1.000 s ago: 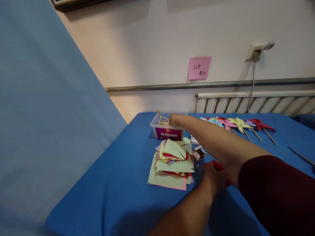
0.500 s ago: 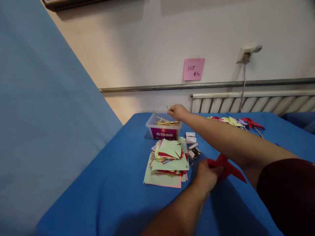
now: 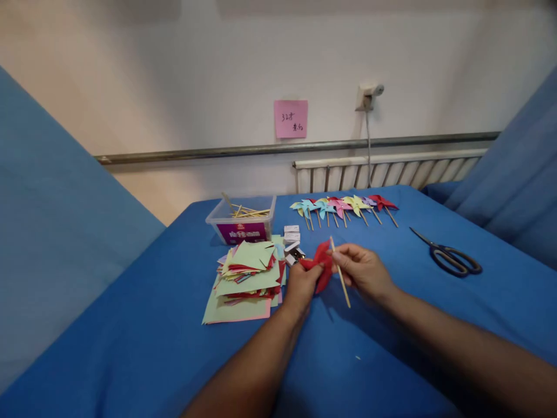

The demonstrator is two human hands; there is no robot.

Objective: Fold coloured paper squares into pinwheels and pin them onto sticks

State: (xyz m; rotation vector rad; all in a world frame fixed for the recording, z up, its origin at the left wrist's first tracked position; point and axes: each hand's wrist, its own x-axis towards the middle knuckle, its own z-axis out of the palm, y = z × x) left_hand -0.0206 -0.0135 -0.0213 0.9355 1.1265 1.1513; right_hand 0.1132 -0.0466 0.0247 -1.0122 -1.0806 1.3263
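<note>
My left hand (image 3: pixel 304 284) is closed on a red paper pinwheel (image 3: pixel 322 271), with the thumb pressed on its near side. Just right of it, my right hand (image 3: pixel 363 270) pinches a thin wooden stick (image 3: pixel 342 277) between thumb and fingers. The stick slants down to the right and its top end lies by the pinwheel's edge; whether the two touch I cannot tell. Left of my left hand rises a stack of cut coloured paper (image 3: pixel 250 278). An opened small box (image 3: pixel 295 253) with shiny metal bits lies beyond that hand.
A clear plastic tub (image 3: pixel 243 229) of wooden sticks (image 3: pixel 250 212) stands behind the paper. Small white boxes (image 3: pixel 291 233) sit beside it. Several finished pinwheels (image 3: pixel 342 206) lie in a row at the back. Black-handled scissors (image 3: pixel 452 258) rest at the right on the blue cloth (image 3: pixel 143 325).
My right hand has come back from the tub with a wooden stick and now holds it beside the red pinwheel. My left hand keeps the pinwheel. The view has turned right.
</note>
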